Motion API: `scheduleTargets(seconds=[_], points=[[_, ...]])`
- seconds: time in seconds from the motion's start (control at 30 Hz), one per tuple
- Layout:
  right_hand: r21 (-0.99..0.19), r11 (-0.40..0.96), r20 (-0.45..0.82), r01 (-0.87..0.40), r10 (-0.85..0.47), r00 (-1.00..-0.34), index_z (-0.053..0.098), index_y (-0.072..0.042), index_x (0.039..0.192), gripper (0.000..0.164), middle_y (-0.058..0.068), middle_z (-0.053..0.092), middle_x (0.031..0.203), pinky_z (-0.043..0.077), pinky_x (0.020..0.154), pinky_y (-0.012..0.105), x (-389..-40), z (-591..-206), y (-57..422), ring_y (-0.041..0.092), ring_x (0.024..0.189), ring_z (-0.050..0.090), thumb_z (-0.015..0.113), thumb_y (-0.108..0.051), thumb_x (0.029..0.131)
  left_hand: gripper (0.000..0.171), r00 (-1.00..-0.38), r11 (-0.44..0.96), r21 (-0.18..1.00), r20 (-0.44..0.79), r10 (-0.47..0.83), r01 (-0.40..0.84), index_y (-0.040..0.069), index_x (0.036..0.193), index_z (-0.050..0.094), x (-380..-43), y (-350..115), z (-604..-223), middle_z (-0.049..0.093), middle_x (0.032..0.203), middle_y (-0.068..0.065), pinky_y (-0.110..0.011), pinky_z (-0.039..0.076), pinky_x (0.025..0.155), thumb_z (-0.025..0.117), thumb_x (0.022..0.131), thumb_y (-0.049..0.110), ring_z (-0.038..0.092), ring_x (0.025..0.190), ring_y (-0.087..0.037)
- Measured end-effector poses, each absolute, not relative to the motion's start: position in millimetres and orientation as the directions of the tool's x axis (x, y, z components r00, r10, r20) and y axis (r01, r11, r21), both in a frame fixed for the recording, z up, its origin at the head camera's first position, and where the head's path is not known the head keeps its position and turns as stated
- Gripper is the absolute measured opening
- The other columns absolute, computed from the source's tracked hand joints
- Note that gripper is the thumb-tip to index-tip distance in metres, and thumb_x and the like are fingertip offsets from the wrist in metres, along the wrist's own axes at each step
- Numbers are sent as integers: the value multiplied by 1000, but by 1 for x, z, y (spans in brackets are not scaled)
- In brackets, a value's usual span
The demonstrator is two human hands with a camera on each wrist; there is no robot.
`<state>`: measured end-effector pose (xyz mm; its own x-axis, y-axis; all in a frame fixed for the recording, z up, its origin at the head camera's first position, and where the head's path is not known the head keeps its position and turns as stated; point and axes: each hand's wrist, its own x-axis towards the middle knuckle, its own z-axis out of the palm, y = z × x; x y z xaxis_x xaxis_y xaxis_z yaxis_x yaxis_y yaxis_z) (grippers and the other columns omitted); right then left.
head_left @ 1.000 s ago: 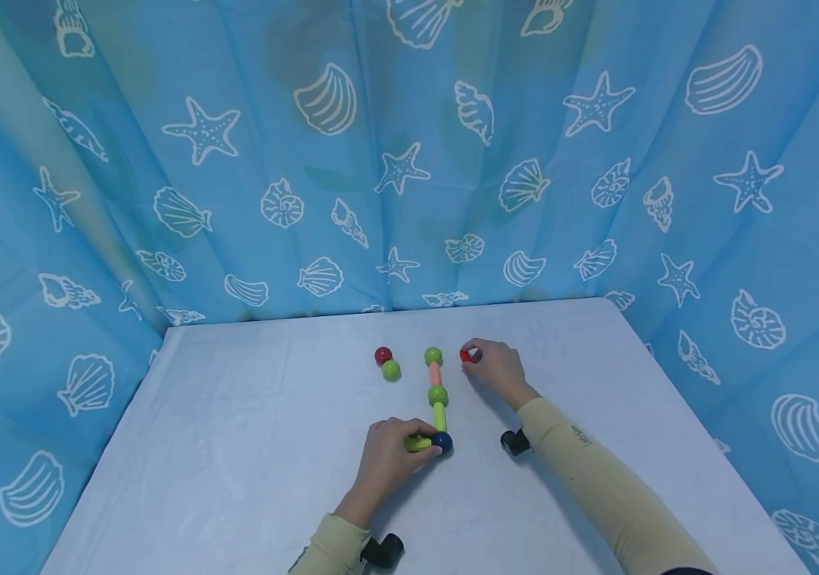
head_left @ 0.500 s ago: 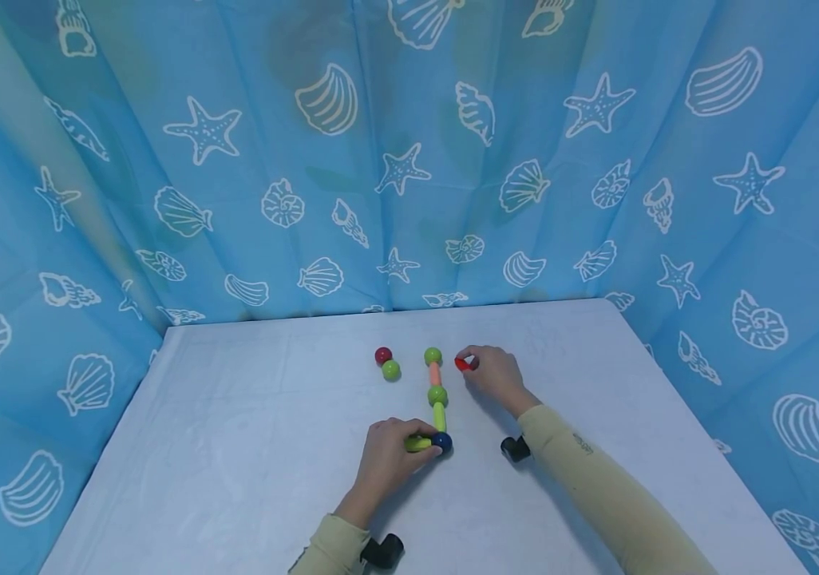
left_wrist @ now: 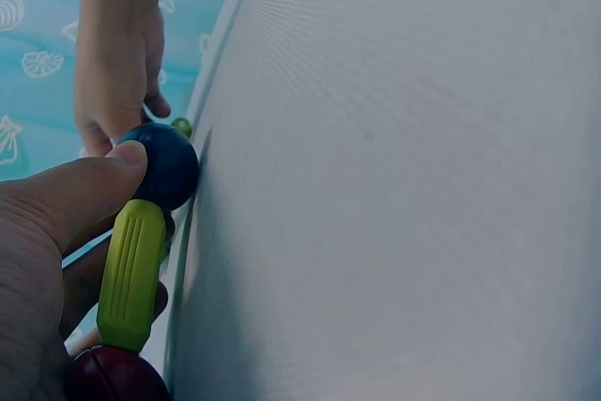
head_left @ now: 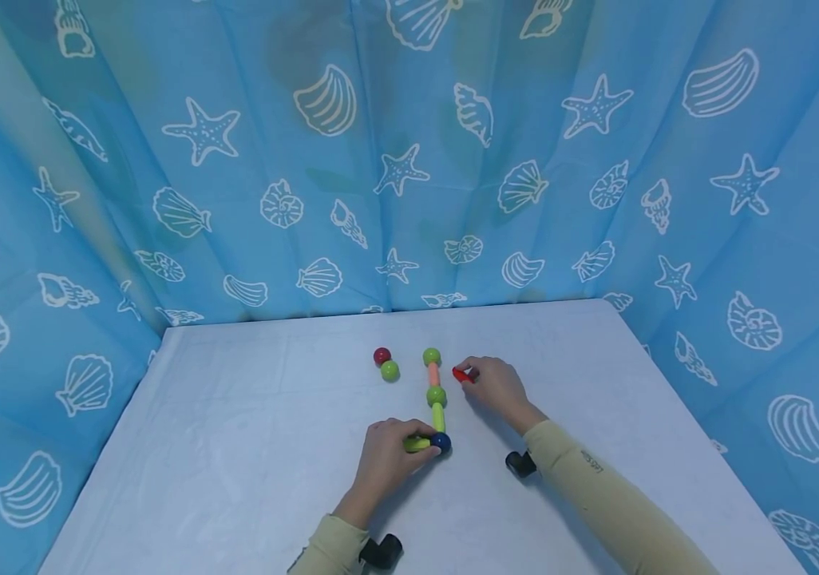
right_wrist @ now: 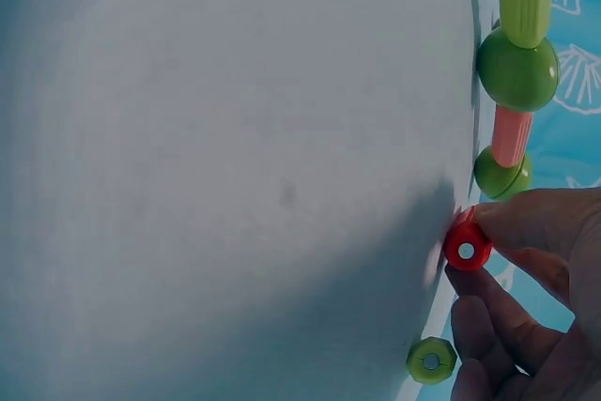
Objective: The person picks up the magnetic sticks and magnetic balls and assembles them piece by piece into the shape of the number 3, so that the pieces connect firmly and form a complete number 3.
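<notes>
The red stick [head_left: 462, 374], likely light, stiff and a bit slippery, is pinched by the right hand [head_left: 497, 386] near the pink stick [head_left: 434, 374] and is probably best held round its middle, while the blue ball [head_left: 441, 443] is gripped by the left hand [head_left: 389, 452].

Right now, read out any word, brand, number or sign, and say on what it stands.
Right sleeve: dark lettering, too small and blurred to read.
Left sleeve: a dark mark, too small to tell whether it is text.
The blue ball, red rod and curtain: no text seen, only shell and starfish drawings on the curtain.
</notes>
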<state>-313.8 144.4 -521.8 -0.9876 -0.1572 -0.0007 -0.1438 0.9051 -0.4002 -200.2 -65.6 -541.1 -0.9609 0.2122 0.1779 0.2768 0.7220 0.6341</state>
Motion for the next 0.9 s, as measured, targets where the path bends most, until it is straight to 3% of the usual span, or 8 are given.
scheduleTargets(seconds=[0.9], points=[[-463, 877, 20, -129, -136, -991, 71, -16, 118, 28, 8, 71, 103, 57, 84, 41, -311, -525, 145, 23, 90, 64, 76, -17, 91, 23, -956, 724, 624, 189, 225, 293, 28, 106, 79, -201, -67, -542, 73, 94, 18, -45, 45, 92, 83, 85, 37, 59, 88, -7]])
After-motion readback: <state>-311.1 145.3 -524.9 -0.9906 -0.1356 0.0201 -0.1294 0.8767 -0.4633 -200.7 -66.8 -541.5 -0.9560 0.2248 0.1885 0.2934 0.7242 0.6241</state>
